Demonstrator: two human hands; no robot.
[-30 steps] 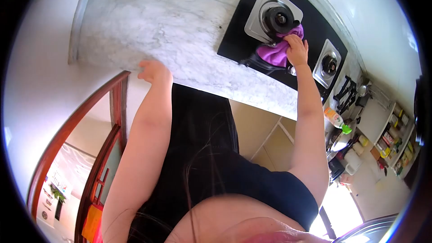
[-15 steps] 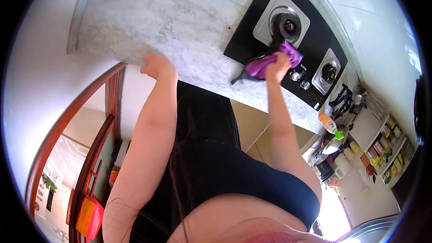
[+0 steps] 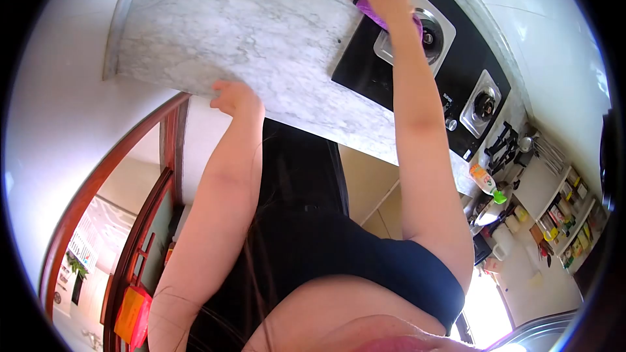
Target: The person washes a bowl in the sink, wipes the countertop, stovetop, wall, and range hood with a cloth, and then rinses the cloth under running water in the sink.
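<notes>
A purple and black cloth [image 3: 370, 13] lies under my right hand [image 3: 391, 0], partly over the upper left edge of the black gas stove [image 3: 365, 58] and partly on the marble counter [image 3: 261, 19]. The fingers of this hand are spread and press on the cloth. My left hand [image 3: 236, 96] rests at the counter's front edge, away from the stove, with its fingers partly curled and nothing seen in them. My right hand and the cloth hide part of the nearer burner [image 3: 428, 36].
Beyond the second burner [image 3: 484, 105] are black utensils [image 3: 502, 142], an orange and white bottle [image 3: 481, 179] with a green cap, and shelves of packets [image 3: 574, 186]. A wooden door frame [image 3: 98, 182] stands at the left.
My right hand has moved with the cloth from the stove's front edge up to its far left corner, and its fingers have spread. My left hand has stayed near the counter edge.
</notes>
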